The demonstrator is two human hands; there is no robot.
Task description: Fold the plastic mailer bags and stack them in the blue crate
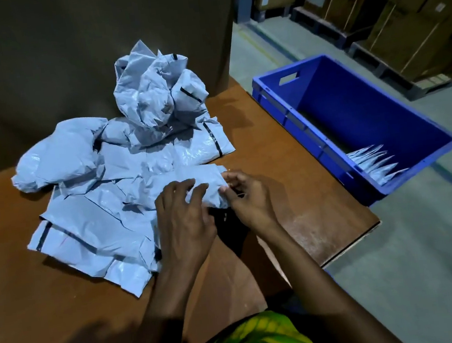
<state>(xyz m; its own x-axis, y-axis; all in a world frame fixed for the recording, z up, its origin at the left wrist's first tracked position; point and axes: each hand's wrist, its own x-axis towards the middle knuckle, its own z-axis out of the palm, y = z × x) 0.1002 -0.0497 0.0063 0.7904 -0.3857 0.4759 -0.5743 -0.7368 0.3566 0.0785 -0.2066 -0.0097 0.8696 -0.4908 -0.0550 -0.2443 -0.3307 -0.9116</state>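
Your right grip [246, 197] pinches the mailer bag [200, 174] edge, left grip [183, 218] flat on it, on the counter [292, 192] just left of the blue crate [366, 104], so it looks mid-fold to me; next you'd crease it flat, then crate it.

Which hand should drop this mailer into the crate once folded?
Likely the right hand: it pinches the mailer and is nearer the blue crate; the left hand rests on top.

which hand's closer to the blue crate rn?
Right. The right hand pinches the mailer bag at its edge toward the blue crate; the left hand rests on the same bag, farther away.
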